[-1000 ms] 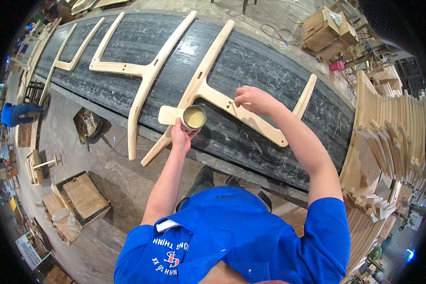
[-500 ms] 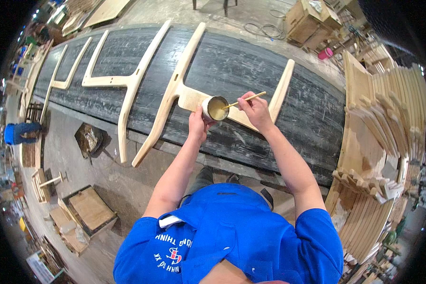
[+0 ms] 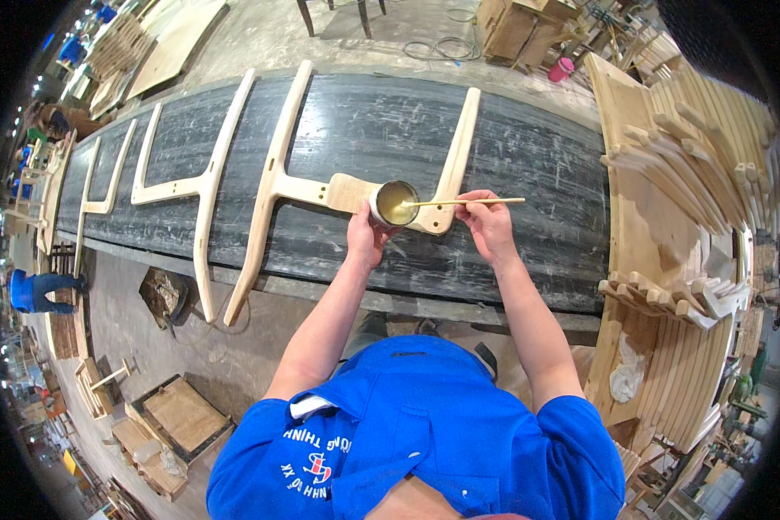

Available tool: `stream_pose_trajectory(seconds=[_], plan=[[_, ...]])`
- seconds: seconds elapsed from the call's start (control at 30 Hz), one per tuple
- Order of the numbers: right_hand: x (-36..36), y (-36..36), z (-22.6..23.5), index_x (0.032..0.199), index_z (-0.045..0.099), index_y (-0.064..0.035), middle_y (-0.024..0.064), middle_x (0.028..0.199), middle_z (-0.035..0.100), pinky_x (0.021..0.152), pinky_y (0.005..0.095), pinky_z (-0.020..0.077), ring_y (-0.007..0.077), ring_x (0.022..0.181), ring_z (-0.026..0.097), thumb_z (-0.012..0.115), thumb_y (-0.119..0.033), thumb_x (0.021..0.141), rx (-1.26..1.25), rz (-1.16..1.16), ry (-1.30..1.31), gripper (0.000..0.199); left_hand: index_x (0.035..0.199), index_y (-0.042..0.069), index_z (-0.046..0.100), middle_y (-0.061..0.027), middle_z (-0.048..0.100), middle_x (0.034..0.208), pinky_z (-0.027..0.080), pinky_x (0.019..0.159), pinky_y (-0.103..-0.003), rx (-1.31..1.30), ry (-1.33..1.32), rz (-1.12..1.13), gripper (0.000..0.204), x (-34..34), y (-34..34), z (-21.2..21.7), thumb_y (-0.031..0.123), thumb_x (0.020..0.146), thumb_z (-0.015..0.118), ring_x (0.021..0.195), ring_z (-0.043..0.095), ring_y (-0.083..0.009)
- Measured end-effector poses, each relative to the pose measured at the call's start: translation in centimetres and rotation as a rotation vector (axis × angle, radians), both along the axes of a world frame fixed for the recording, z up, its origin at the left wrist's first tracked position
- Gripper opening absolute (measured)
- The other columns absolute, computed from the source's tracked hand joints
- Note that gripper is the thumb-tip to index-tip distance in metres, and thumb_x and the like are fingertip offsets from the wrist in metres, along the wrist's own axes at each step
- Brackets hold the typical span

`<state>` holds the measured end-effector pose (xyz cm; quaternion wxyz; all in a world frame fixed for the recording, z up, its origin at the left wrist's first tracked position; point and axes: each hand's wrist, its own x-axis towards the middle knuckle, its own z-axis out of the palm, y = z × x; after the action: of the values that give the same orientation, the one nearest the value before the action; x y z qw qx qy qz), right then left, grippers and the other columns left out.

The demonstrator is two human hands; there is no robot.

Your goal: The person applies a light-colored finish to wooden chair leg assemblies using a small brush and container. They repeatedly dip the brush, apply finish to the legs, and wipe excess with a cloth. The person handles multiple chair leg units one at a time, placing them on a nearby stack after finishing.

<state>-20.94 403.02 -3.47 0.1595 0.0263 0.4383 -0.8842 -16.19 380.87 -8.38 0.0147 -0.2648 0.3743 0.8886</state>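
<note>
A round can (image 3: 395,188), tipped so its mouth faces me, is in my left hand (image 3: 367,237), whose fingers wrap its side. Pale yellowish, thick-looking stuff lies inside. Between the thumb and fingers of my right hand (image 3: 489,227) is a thin wooden stick (image 3: 506,201), lying nearly level with its left tip in the can. Below both hands rests a pale wooden frame (image 3: 273,182) with a long curved leg, a flat wooden panel (image 3: 350,191) and a shorter leg (image 3: 459,147) at the right. Small dark holes mark its joints. The can hides part of the crosspiece.
The frame lies on a long dark, scuffed worktable (image 3: 537,182). Another wooden frame (image 3: 210,186) lies to its left, with more beyond. Stacked wooden parts (image 3: 702,156) stand at the right. A wooden box (image 3: 182,416) sits on the floor, lower left. A person (image 3: 39,292) bends at far left.
My view has shifted, so the table and frames appear further left. The stick has swung from slanting upward to nearly level, and my right hand has moved slightly right and down.
</note>
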Motion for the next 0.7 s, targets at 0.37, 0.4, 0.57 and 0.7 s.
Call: stream_pose_trajectory(seconds=[0.37,0.4,0.57,0.7], plan=[[-0.2,3.5,-2.4,0.080,0.053,-0.0095,0.0061,0.069,0.061,0.050,0.0265,0.0490,0.0129,0.055,0.057,0.056,-0.024,0.090,0.083,-0.234,-0.181,0.018,0.119,0.003,0.045,-0.0128,0.058,0.106,0.056,0.061,-0.034,0.046,-0.080,-0.038,0.044,-1.3,5.8,-1.0,0.039,0.098,0.029,0.084,0.063,-0.0252],[-0.4,3.7,-1.9,0.080,0.052,-0.0081,0.0069,0.070,0.061,0.050,0.0264,0.0488,0.0131,0.057,0.059,0.056,-0.019,0.090,0.126,-0.210,-0.125,0.015,0.119,0.003,0.045,-0.0129,0.058,0.106,0.056,0.062,-0.035,0.017,-0.100,-0.023,0.044,-1.1,4.9,-1.7,0.038,0.098,0.029,0.085,0.063,-0.0254],[-0.8,3.6,-1.9,0.080,0.052,-0.0039,0.0062,0.067,0.060,0.052,0.0250,0.0478,0.0132,0.061,0.062,0.057,-0.014,0.089,0.646,-0.112,0.293,0.014,0.121,0.003,0.044,-0.0147,0.055,0.113,0.052,0.080,-0.048,0.030,-0.106,0.070,0.045,1.0,0.2,-3.7,0.037,0.098,0.026,0.099,0.058,-0.0286],[-0.7,2.1,-2.4,0.081,0.053,-0.0026,0.0072,0.063,0.058,0.052,0.0273,0.0458,0.0139,0.059,0.061,0.059,-0.017,0.087,0.976,0.017,0.513,0.016,0.124,0.002,0.038,-0.0155,0.051,0.118,0.051,0.080,-0.050,0.053,-0.065,0.138,0.045,3.1,-3.0,-4.4,0.036,0.098,0.026,0.101,0.057,-0.0297]])
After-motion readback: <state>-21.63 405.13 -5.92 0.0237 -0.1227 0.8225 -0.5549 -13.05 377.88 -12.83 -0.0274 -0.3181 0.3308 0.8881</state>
